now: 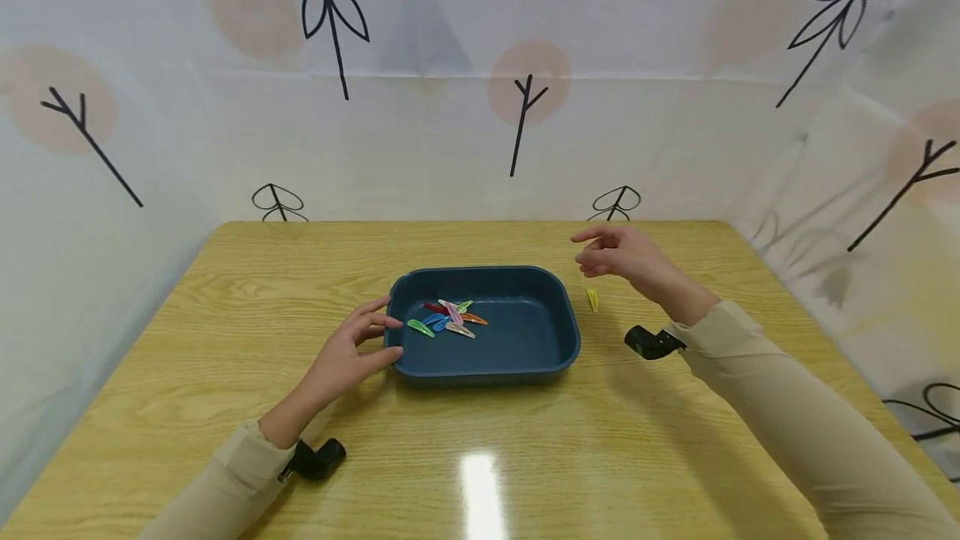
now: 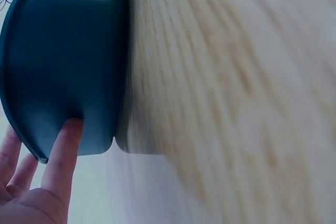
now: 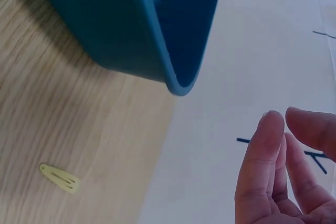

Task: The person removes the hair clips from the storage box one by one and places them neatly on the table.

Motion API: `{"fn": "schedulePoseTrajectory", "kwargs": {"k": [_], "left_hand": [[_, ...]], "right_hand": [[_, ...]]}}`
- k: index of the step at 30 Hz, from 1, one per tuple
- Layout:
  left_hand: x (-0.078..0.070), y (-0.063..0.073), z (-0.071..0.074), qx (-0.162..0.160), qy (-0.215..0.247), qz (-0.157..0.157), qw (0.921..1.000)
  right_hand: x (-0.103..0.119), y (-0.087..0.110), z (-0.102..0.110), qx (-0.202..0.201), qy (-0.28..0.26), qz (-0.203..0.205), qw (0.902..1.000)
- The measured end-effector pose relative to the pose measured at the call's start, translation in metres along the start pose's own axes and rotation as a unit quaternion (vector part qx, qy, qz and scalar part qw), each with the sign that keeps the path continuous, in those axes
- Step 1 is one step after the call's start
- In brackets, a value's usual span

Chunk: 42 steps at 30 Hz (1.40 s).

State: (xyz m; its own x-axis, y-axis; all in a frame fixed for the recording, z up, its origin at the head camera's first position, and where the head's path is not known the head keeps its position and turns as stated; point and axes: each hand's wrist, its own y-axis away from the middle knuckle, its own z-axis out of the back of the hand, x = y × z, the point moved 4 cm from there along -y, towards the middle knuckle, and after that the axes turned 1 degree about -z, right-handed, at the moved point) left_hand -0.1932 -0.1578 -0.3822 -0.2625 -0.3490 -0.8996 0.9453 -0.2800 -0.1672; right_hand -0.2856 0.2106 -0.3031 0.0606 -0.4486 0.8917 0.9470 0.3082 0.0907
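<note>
A dark blue plastic basin (image 1: 525,332) stands mid-table, with several coloured snap hair clips (image 1: 450,315) piled in its left half. My left hand (image 1: 352,352) touches the basin's left end, fingers spread; in the left wrist view a fingertip (image 2: 72,124) rests against the outer wall. Beyond the basin's right side, my right hand (image 1: 618,257) hovers in the air, holding nothing. Its thumb and fingers are bent loosely, with a small gap between the tips in the right wrist view. Below it, a yellow snap hair clip (image 1: 592,300) lies on the table, just right of the basin.
The wooden table (image 1: 247,315) runs up to a white patterned cloth (image 1: 420,148) at the back and sides. A small black camera is strapped to each wrist. Light reflects off the table near its front edge.
</note>
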Motion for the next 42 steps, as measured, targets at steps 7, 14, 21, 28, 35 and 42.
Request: {"fn": "schedulePoseTrajectory", "kwargs": {"k": [7,14,21,28,35,42], "left_hand": [[-0.001,0.0,0.001,-0.001,-0.001,-0.002,1.0],[0.0,0.001,-0.001,0.002,0.007,-0.005,1.0],[0.001,0.001,-0.001,0.0,0.01,-0.006,0.9999],[0.001,0.001,-0.001,-0.002,0.007,-0.004,1.0],[0.0,0.001,0.0,-0.003,0.01,-0.002,0.9999],[0.0,0.0,0.001,-0.003,0.009,-0.002,1.0]], "right_hand": [[0.007,-0.006,-0.012,0.018,0.012,0.004,0.9998],[0.015,-0.009,-0.026,0.029,0.01,0.02,0.9993],[0.019,-0.015,-0.039,0.041,-0.009,0.025,0.9988],[0.022,-0.021,-0.051,0.062,0.002,0.033,0.9975],[0.023,-0.027,-0.062,0.09,-0.013,0.034,0.9953],[0.025,-0.03,-0.076,0.114,-0.013,0.04,0.9926]]}}
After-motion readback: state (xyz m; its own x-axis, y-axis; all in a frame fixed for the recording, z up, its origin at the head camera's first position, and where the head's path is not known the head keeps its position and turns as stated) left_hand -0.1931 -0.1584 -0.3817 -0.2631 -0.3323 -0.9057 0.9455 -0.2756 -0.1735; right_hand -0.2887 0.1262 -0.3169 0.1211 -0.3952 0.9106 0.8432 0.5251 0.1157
